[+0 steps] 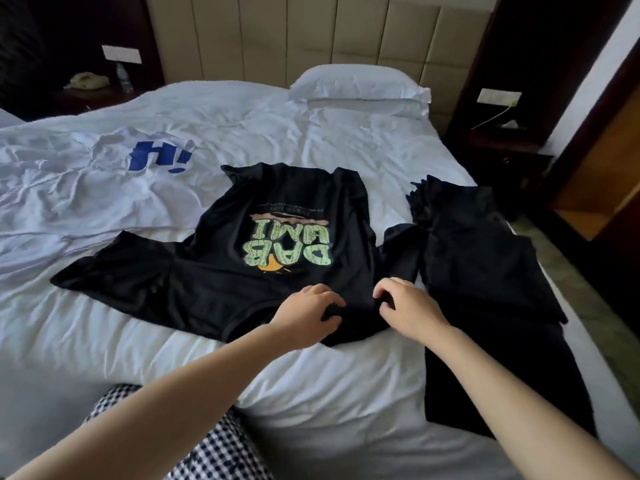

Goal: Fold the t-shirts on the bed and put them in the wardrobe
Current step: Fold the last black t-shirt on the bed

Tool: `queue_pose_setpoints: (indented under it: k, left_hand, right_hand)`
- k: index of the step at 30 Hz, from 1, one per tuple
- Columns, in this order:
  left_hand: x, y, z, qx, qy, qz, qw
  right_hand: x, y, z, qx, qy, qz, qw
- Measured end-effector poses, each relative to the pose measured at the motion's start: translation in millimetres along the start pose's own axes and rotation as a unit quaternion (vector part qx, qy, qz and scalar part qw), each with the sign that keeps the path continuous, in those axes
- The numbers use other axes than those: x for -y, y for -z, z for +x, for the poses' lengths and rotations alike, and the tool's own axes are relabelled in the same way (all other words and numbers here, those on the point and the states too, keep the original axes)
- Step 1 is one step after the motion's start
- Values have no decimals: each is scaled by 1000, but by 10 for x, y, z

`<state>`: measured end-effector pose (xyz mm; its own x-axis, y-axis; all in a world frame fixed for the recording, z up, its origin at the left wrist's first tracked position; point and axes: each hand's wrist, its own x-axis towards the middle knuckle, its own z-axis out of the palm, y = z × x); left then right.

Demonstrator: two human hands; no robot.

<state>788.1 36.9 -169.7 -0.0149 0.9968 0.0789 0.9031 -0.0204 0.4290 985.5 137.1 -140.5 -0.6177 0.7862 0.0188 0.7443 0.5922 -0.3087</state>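
A black t-shirt point(221, 271) with a green and orange print lies spread on the white bed point(346, 393), print up, its neck end toward me. My left hand point(306, 315) pinches the fabric at the near edge by the collar. My right hand point(407, 308) pinches the same edge a little to the right. A white t-shirt point(114, 174) with blue lettering lies crumpled at the left. More black clothing point(485, 258) lies at the right side of the bed.
A white pillow point(356, 86) lies against the padded headboard point(294, 36). Dark nightstands flank the bed, the left one point(83, 95) bearing a phone and a bottle. An open wooden compartment point(595, 181) shows at the far right. Checked fabric point(214, 445) is under my arms.
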Motion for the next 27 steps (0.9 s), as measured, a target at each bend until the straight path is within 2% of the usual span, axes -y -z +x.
queue_pose_setpoints:
  k: [5,8,10,12,15,18,23,27]
  left_hand:
    - [-327,-224,257,14,-109,-9,994]
    - [-424,-342,366,51,-126,67,988]
    - [-414,-382,410,28,-100,100,990]
    - [-377,-376,435,-9,-64,84,994]
    - [-305,-296,443,-37,41,-41,998]
    - [-179,-153,457,-75,131,-143,978]
    - [96,80,412,-141,225,-227,937]
    - [329,191,364,-144,272,-176,935]
  right_hand:
    - [-318,11,-9,55,-26,-70,996]
    - [-390,-12,55,69,-17,-63,995]
    - [-410,-22,104,70,-21,-56,996]
    - [-425,-27,150,73,-31,-48,996]
    - [-407,-2,207,77,-25,-41,996]
    - [-285,48,279,48,-4,-33,998]
    - [-84,39,518,-55,4,-1,998]
    - [58,18,743,-75,-2,72,995]
